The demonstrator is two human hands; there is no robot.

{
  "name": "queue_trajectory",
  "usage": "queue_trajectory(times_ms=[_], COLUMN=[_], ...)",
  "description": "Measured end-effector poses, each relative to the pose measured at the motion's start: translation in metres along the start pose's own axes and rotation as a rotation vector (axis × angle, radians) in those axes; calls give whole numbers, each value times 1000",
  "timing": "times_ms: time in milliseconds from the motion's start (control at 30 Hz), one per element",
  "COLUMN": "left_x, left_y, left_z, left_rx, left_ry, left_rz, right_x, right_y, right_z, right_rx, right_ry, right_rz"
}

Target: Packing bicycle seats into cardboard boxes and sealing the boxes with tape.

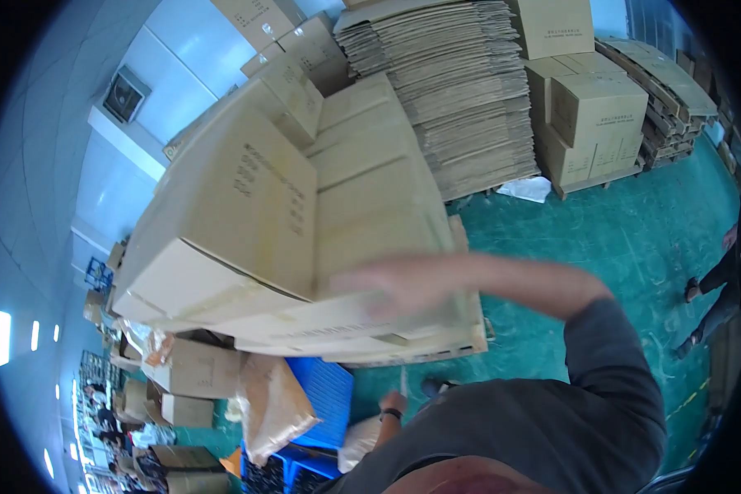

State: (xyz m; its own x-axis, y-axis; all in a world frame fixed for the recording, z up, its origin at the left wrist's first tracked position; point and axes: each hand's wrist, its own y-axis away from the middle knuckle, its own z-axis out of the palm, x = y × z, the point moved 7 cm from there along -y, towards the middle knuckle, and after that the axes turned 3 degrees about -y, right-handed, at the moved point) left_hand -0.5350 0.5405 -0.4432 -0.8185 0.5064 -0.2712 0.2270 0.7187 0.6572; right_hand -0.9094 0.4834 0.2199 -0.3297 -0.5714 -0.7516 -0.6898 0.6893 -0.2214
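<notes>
My right arm reaches across from the right, and my right hand (395, 286) is smeared by motion over the cartons. It is nearest the side of a large closed carton (222, 210) and the row of cartons (379, 206) beside it; whether it touches them cannot be made out. These cartons stand together on a pallet (469, 329). Low by my body, my left hand (393, 402), with a dark band at the wrist, looks closed. A thin pale strip (403, 380) rises from it, too small to name.
Blue plastic crates (325, 399) and a brown paper-like sack (273, 407) stand left of my left hand. Flattened cardboard (461, 99) is piled high beyond the cartons. More boxes (597, 123) sit on pallets at the back right. Another person's legs (708, 296) show at the right edge.
</notes>
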Motion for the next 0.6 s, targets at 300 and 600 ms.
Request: queue_trajectory(times_ms=[300,600], left_x=[207,667], left_y=[1,-32], left_z=[-127,-262], left_rx=[-90,10], left_ry=[-226,-631], left_rz=[-18,151], right_x=[182,-10], right_y=[762,1324], right_z=[255,250], right_rx=[1359,1615], right_ry=[-620,-51], right_rz=[1165,1506])
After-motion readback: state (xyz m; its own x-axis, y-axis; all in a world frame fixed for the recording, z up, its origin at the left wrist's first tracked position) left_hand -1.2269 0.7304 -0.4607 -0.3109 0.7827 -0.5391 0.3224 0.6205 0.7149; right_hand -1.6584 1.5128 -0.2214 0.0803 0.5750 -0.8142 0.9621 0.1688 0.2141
